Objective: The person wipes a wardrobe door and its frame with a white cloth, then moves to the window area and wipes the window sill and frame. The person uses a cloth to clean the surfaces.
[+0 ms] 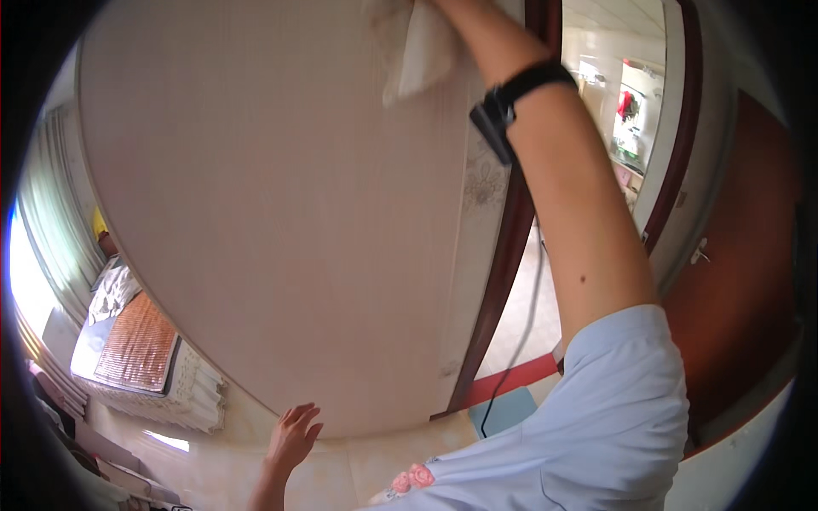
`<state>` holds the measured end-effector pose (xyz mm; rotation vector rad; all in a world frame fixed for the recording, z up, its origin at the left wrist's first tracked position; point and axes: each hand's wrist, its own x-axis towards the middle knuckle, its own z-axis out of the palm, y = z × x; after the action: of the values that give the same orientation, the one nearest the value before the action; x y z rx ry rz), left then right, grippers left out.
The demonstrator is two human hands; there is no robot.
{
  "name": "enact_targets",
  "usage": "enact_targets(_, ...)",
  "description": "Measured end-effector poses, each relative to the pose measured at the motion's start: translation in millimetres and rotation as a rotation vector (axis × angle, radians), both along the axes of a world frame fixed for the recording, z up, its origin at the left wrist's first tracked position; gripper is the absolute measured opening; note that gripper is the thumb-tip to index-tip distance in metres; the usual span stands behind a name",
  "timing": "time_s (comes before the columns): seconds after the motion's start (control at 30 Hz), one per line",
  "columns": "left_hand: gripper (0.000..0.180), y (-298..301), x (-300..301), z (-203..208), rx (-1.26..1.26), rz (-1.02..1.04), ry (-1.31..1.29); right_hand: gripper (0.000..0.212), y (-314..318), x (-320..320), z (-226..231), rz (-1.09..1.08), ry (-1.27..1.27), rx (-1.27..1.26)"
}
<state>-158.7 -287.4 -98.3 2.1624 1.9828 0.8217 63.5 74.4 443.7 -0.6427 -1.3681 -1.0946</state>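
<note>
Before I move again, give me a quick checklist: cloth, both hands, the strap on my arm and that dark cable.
1. Cloth in view: ok. The white cloth is at the top of the picture, in front of the pale panel.
2. Right hand's grip on the cloth: cannot tell. The hand is beyond the top edge.
3. Left hand free: ok. It is empty, fingers loosely spread, low down.
4. Black strap around the right forearm: ok.
5. Dark cable clear of your feet: cannot tell. Your feet are out of view.
</note>
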Motion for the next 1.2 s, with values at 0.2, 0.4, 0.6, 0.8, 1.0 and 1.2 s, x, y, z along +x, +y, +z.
enact_targets(0.2, 0.035, -42.8, -54.7, -66.5, -0.335, 0.118, -0.055, 0.063, 8.2, 7.5, -67.9, -0.009, 0.034, -0.05)
enact_targets(0.4, 0.039, -20.9, -58.8, -92.7, -0.401, 0.028, -0.202, 0.071, -31.1, 23.1, -368.7, 0.021, -0.02, -0.872)
enact_targets(0.6, 0.038, -20.7, -42.3, -132.9, -0.401, 0.061, -0.21, 0.058, -24.7, 34.6, -376.1, 0.24, -0.14, -0.354)
enact_targets(0.8, 0.036, -45.9, -34.0, -179.3, -0.334, 0.13, -0.173, 0.107, 24.4, 28.5, -55.2, 0.045, -0.014, -0.059)
enact_targets(1.0, 0.035, -59.2, -19.6, -157.3, -0.3, 0.218, -0.346, 0.069, -0.1, 9.8, 31.1, 0.295, 0.109, -0.095)
enact_targets(1.2, 0.034, -49.0, -38.3, -145.4, -0.336, 0.174, -0.277, 0.037, -28.5, 36.6, -76.5, 0.243, -0.339, 0.183)
